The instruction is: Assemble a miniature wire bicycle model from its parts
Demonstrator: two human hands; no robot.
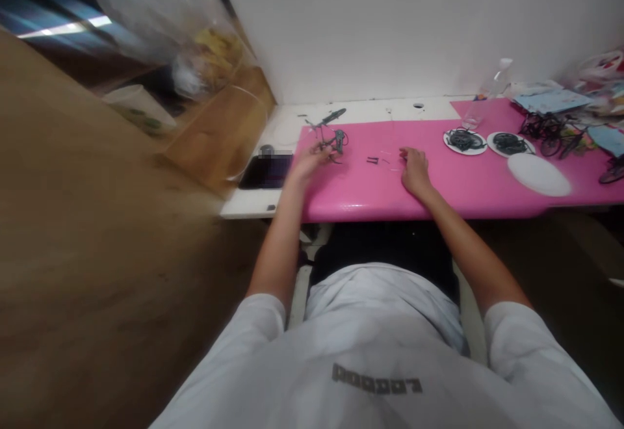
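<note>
On the left of the pink table cover [355, 192], my left hand [312, 161] is closed around part of a small dark model bicycle [340, 138], tilted with one wheel toward the wall. My right hand [415, 168] rests low over the cover, fingers bent and pressed together. A tiny dark thing shows at its fingertips, too small to name. Between the hands lie a pair of little black parts [372, 160] and several thin pale pieces [386, 153].
Two white plates of dark parts, one a left plate [482, 150], stand right of my right hand, near a white oval lid or plate [539, 174]. Behind is a clear bottle [474, 116]. More model bicycles [550, 135] pile up far right. A dark tablet-like device [263, 172] lies left.
</note>
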